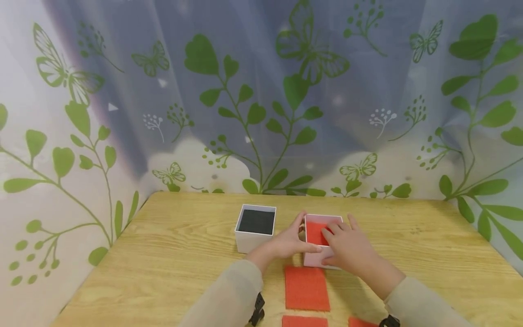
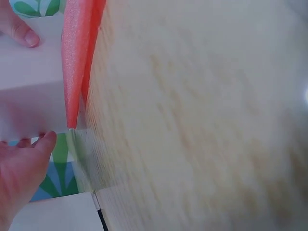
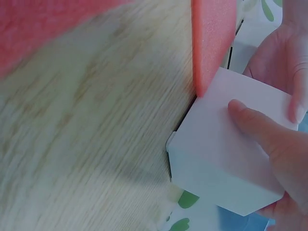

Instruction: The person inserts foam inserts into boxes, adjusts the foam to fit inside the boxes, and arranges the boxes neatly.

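Note:
A white box (image 1: 311, 260) with an open top stands on the table, a red sheet (image 1: 313, 230) lying inside below its rim. My left hand (image 1: 288, 240) holds the box from the left, thumb along the front rim and fingers at the left side. From the right, my right hand (image 1: 354, 247) reaches over the rim, fingers bent onto the red sheet inside. Its thumb (image 3: 248, 115) lies against the front wall in the right wrist view. The right hand's fingertips are partly hidden within the box.
Left of the hands stands a second white box (image 1: 249, 243) with a black sheet (image 1: 256, 221) inside. A red foam square (image 1: 307, 288) lies just in front of the held box. More red squares (image 1: 304, 321) show at the lower edge. A patterned curtain (image 1: 261, 91) hangs behind the table (image 1: 171, 254).

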The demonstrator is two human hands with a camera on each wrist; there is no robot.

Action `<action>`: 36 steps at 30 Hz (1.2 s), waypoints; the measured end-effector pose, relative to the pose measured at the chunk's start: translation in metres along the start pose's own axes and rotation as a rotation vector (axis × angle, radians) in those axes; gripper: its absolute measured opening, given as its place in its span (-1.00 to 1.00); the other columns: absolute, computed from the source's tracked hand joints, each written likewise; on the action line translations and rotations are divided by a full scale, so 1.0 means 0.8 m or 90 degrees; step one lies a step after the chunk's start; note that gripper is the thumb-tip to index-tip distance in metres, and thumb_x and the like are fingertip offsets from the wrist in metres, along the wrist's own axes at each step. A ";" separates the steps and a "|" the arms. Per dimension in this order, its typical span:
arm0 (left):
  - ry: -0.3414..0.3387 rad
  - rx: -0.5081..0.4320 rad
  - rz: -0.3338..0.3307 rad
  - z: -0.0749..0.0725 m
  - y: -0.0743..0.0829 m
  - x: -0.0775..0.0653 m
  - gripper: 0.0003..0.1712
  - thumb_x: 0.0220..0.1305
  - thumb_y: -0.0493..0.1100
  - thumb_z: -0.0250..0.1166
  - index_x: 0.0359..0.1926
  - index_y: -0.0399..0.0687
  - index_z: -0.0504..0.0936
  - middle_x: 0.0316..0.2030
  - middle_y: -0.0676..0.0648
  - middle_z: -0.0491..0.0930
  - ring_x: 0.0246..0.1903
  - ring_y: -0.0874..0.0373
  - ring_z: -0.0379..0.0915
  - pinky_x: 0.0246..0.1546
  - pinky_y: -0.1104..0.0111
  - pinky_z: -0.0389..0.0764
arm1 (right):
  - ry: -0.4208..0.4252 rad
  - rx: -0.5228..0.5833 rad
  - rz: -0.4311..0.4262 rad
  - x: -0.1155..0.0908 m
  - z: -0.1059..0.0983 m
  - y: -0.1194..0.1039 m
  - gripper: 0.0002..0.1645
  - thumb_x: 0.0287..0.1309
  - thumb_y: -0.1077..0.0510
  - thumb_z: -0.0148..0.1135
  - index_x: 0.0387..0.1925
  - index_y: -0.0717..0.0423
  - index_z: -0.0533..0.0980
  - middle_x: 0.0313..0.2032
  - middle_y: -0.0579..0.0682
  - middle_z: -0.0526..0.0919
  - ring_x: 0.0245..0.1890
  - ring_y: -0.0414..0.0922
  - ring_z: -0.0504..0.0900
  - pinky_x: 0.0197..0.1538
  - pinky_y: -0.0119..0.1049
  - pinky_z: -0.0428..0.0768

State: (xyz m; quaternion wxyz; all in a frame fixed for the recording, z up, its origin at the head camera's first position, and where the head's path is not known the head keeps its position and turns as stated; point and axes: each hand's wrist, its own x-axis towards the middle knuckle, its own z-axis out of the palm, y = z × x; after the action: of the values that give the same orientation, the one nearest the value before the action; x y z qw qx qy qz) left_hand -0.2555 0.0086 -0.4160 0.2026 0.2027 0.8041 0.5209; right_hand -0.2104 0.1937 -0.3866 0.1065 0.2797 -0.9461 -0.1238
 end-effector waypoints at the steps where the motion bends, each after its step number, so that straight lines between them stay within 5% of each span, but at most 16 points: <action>1: -0.001 -0.001 0.001 0.000 0.000 0.000 0.22 0.04 0.05 0.41 0.47 0.12 -0.30 0.39 -0.05 0.00 0.35 0.00 -0.04 0.23 0.12 0.20 | 0.002 0.005 0.002 0.000 0.000 0.000 -0.16 -0.22 -0.32 0.41 -0.03 0.21 0.52 -0.08 0.12 0.52 0.00 0.13 0.47 0.19 0.26 0.12; 8: 0.006 0.002 0.000 0.001 -0.001 -0.002 0.22 0.03 0.05 0.41 0.47 0.10 -0.28 0.39 -0.06 0.01 0.35 0.00 -0.03 0.23 0.11 0.19 | 0.009 0.043 -0.017 0.000 0.000 0.001 -0.19 -0.19 -0.27 0.40 0.00 0.20 0.52 -0.05 0.11 0.52 0.03 0.13 0.46 0.18 0.25 0.15; 17: -0.002 -0.008 0.023 0.003 -0.001 -0.005 0.19 0.07 -0.01 0.39 0.47 0.09 -0.30 0.40 -0.08 0.00 0.36 -0.01 -0.06 0.25 0.10 0.16 | 0.098 0.260 -0.130 0.000 0.004 -0.003 -0.50 -0.07 0.09 0.43 -0.07 0.24 0.55 -0.10 0.05 0.57 -0.10 0.01 0.55 -0.06 -0.10 0.53; 36: -0.004 -0.021 0.035 0.001 -0.004 0.000 0.19 0.06 -0.06 0.37 0.47 0.08 -0.30 0.41 -0.04 -0.05 0.36 0.02 -0.06 0.23 0.19 0.20 | 0.162 0.340 -0.141 0.002 -0.001 -0.012 -0.77 -0.10 0.24 0.43 -0.35 0.02 0.56 -0.39 -0.22 0.43 -0.42 -0.29 0.43 -0.36 -0.38 0.51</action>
State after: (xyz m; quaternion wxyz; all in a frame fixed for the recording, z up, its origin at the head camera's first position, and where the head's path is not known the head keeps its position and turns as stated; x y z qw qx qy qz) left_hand -0.2555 0.0085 -0.4191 0.1942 0.2232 0.7888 0.5387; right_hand -0.2065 0.1848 -0.3889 0.1325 0.4123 -0.8881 0.1543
